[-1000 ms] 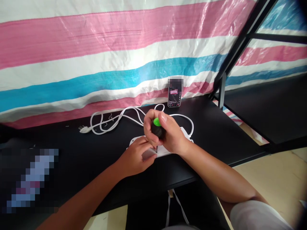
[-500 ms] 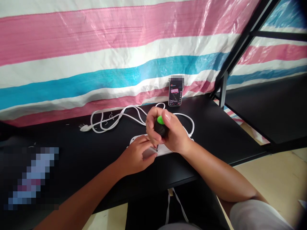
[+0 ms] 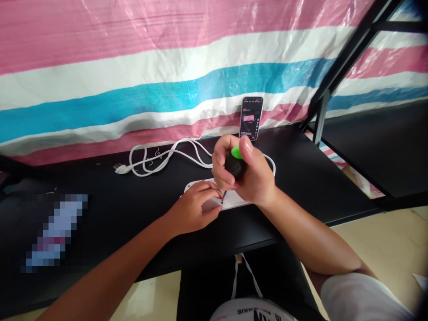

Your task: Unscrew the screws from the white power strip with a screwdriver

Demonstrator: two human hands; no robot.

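Note:
A white power strip (image 3: pixel 214 204) lies on the black table (image 3: pixel 133 209). My right hand (image 3: pixel 249 178) is wrapped round a screwdriver (image 3: pixel 234 162) with a black and green handle, held upright with its tip on the strip near its front edge. My left hand (image 3: pixel 195 209) rests on the strip's left part, fingers curled and pressing it down beside the tip. The strip's white cord (image 3: pixel 160 160) coils away to the left and ends in a plug (image 3: pixel 120 168).
A phone (image 3: pixel 250 118) with a lit screen stands against the striped pink, white and blue tarp (image 3: pixel 133 80) behind the table. A black metal frame (image 3: pixel 337 71) and another black surface (image 3: pixel 374 142) are at the right. A blurred patch lies at the left on the table.
The view has tilted down and shifted, so everything sits higher and further right. Both hands stay on the strip; the screwdriver handle has turned slightly in my right hand.

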